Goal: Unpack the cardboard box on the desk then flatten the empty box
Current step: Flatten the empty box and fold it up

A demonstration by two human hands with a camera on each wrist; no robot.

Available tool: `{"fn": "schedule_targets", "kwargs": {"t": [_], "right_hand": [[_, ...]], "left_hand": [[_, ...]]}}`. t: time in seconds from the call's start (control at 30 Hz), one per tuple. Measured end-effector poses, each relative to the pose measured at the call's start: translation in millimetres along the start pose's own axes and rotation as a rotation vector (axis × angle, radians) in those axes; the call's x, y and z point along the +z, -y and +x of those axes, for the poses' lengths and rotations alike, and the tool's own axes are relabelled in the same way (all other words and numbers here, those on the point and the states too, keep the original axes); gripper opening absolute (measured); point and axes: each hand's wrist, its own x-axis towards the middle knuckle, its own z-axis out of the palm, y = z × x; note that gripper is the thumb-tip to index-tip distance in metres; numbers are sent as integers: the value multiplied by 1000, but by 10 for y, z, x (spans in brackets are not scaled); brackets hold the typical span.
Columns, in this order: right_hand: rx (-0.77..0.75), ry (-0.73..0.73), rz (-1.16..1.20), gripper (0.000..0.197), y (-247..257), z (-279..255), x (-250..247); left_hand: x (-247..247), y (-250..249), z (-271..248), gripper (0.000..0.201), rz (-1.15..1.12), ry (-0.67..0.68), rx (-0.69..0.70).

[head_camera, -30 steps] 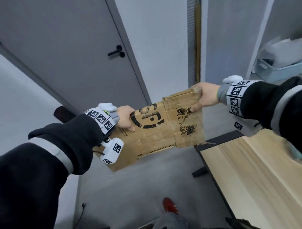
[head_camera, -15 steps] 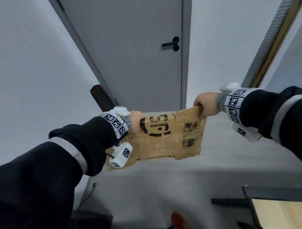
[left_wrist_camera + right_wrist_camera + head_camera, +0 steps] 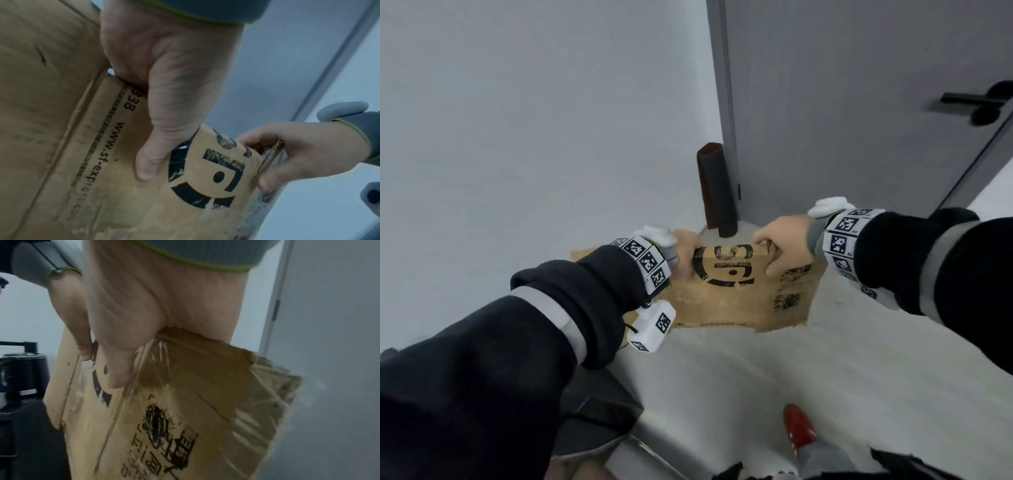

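Note:
The flattened brown cardboard box [image 3: 732, 301], printed with a black round logo, hangs upright above the floor near the wall corner. My left hand [image 3: 683, 251] grips its top edge on the left, thumb across the printed face [image 3: 148, 164]. My right hand [image 3: 779, 245] grips the same top edge on the right, thumb down over the face [image 3: 117, 369] and fingers curled behind. Clear tape [image 3: 152, 356] runs down the box [image 3: 185, 418] beside my right thumb. In the left wrist view the box [image 3: 61, 129] shows a printed web address, and my right hand [image 3: 287, 152] is seen at its far end.
A grey door [image 3: 859, 102] with a black handle [image 3: 976, 102] stands ahead on the right. A dark brown post [image 3: 715, 192] leans in the corner by the white wall [image 3: 534, 120]. A black seat [image 3: 592, 407] sits low left, and a red shoe [image 3: 799, 428] is on the pale floor.
I have turned left, away from the wooden desk, toward the wall corner. The box came down lower, and my hands have moved closer together along its top edge.

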Motion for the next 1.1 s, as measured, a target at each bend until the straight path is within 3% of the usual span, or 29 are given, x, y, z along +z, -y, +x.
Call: {"fn": "schedule_targets", "kwargs": {"t": [0.1,0.27,0.43,0.53,0.6,0.63,0.8,0.93,1.03,1.1], "right_hand": [[-128,-27,-137,25,44,552,-294],[-283,-39,-205,46,322,1363,-774],[-407,-14,-278,48,793,2239,-1034],[-435,6,-356,46,1136,2835,-1118],[-437,31,-368,41,1327,3193,-1108],[-422,42,-366,40,1412,3357,-1100],[-399,67,-363,37,1721,4110,-989],[-390,64,-321,34,1899,4614,-728],[-374,73,-295,29,2017,5103,-444],[-410,65,-304,25,2056,5416,-227]], "left_hand": [[-144,314,55,28,-51,-58,-105],[-227,977,68,41,-96,-142,-270],[-257,1809,12,50,32,111,-498],[-53,2532,-41,32,50,205,-585],[61,2940,-28,6,23,221,-634],[79,3127,-3,3,0,202,-641],[386,3924,191,57,-173,98,-578],[704,4249,484,34,-183,102,-592],[925,4491,779,24,-197,178,-625],[1151,4617,1013,21,-211,142,-679]]}}
